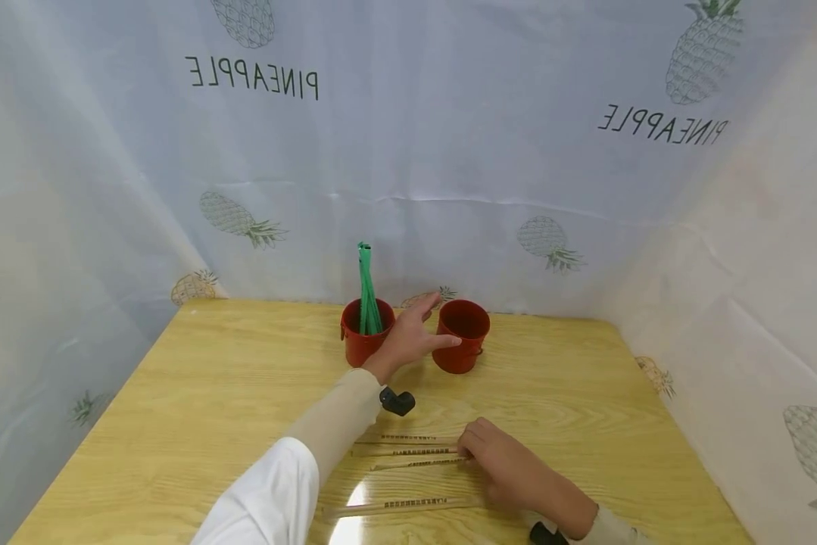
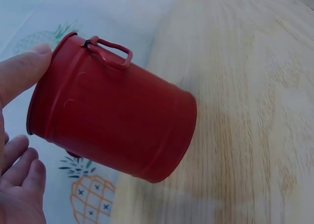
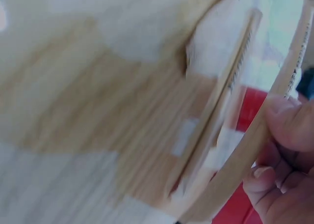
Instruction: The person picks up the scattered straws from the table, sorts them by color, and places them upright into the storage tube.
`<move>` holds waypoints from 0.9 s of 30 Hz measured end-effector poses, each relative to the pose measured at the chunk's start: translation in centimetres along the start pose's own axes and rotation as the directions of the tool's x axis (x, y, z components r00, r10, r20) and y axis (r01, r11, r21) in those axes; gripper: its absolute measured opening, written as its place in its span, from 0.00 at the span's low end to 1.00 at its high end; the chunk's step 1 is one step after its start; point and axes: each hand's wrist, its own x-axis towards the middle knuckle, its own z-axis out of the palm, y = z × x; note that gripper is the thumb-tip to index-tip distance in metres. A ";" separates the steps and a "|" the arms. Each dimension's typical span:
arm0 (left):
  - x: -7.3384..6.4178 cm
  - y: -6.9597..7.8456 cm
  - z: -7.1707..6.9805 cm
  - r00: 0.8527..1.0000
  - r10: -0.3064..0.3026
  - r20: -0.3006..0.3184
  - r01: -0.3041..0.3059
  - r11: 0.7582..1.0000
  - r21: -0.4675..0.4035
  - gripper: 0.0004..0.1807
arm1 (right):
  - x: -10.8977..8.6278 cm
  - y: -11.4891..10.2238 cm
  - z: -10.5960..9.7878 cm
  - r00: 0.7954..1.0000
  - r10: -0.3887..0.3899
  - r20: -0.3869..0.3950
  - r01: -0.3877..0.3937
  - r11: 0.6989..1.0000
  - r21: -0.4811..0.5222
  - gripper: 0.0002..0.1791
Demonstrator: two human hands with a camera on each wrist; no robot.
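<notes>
Two small red metal buckets stand at the back of the table. The left bucket (image 1: 363,351) holds a bundle of green sticks (image 1: 367,295). My left hand (image 1: 408,339) reaches to the right bucket (image 1: 454,356), its fingers spread and its thumb at the rim. In the left wrist view that thumb meets the rim of the tilted-looking bucket (image 2: 117,111), while the other fingers stay apart from it. My right hand (image 1: 506,465) pinches a paper-wrapped straw (image 3: 240,160) between thumb and fingers. Other printed, wrapped straws (image 1: 394,506) lie crosswise on the table nearby.
The wooden table (image 1: 244,363) is enclosed at the back and sides by white cloth (image 1: 435,144) printed with pineapples. Black camera mounts (image 1: 397,402) sit on both wrists. Light glares off the table's front part.
</notes>
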 end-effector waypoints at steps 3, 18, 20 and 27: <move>0.2 -0.2 0.2 1.000 0.010 -0.001 -0.010 1.000 -0.009 0.53 | -0.3 0.8 -0.3 0.997 -0.017 -0.081 0.022 0.998 0.063 0.19; 0.6 0.0 0.9 0.999 0.053 0.005 -0.053 0.999 0.000 0.51 | 0.7 1.6 -2.6 0.924 0.017 -0.383 0.195 0.840 0.507 0.03; 0.7 -0.1 1.0 0.999 0.050 0.003 -0.050 0.999 0.012 0.51 | 1.0 1.6 -2.9 0.917 0.051 -0.395 0.195 0.807 0.558 0.02; 1.3 0.1 1.1 1.000 0.030 -0.003 -0.030 0.999 0.043 0.50 | 2.4 2.1 -4.6 0.883 0.164 -0.440 0.169 0.764 0.623 0.02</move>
